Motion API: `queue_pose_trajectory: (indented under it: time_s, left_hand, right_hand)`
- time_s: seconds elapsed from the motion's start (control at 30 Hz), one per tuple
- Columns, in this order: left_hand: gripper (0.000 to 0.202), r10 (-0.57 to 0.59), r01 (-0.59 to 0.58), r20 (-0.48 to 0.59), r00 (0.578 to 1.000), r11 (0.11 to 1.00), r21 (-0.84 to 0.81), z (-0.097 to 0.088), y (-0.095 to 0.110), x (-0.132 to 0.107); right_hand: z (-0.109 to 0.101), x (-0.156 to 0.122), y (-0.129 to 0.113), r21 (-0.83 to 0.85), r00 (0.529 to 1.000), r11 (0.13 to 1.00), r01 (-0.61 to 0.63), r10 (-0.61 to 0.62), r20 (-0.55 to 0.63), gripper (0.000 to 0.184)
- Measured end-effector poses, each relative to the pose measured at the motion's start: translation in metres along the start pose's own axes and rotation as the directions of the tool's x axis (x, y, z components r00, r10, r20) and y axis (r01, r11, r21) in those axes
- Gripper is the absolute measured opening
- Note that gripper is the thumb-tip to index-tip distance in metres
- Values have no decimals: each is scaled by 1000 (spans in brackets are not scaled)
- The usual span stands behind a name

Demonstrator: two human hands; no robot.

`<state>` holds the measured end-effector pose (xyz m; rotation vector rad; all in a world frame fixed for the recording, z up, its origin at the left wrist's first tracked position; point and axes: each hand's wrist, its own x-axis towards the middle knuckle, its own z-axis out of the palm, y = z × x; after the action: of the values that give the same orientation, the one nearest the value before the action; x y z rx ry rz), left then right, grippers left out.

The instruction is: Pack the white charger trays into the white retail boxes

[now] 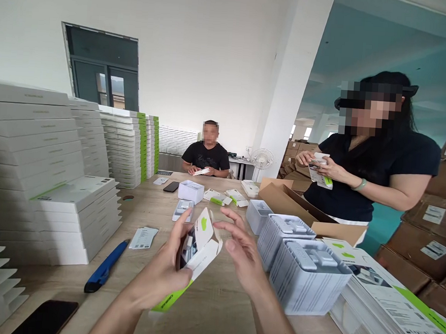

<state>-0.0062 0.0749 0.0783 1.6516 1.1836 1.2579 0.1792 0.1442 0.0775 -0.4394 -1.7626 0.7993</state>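
A white and green printed carton (207,235) is tilted up over the table in front of me. My left hand (164,267) is closed around it, with the thumb on its near side. The carton's upper end faces my right hand (244,255), which is open with its fingers spread. Those fingertips are close to the end flap; whether they touch it I cannot tell. What is inside the carton is hidden. Beyond it on the table are a small white tray (182,211) and some printed cards (143,238).
Stacked white boxes (70,212) rise at left, near a blue utility knife (106,266) and a phone (46,318). On the right stand stacked grey-white trays (310,282), flat printed cartons (386,285) and an open cardboard box (293,200). Two people (208,153) work across the table.
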Motion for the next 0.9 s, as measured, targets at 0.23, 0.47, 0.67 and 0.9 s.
queue_pose_trajectory:
  time_s: [0.23,0.47,0.67,0.9]
  left_hand:
    - [109,-31,126,304,952,946,-298,-12,-7,-2]
    - [109,-22,198,368,930,871,-449,-10,-8,-5]
    - [83,52,-21,235,971,991,-131,-22,3,-4]
    - [55,49,62,-278,959,924,378,-17,28,-8]
  right_hand:
    - [-9,0,-4,-5,990,1000,-21,22,138,25]
    - [-6,-3,-6,214,967,962,-171,122,225,29]
    - [-9,1,-10,235,986,965,-117,84,145,17]
    - [-9,-3,-15,-290,971,949,121,-174,-166,15]
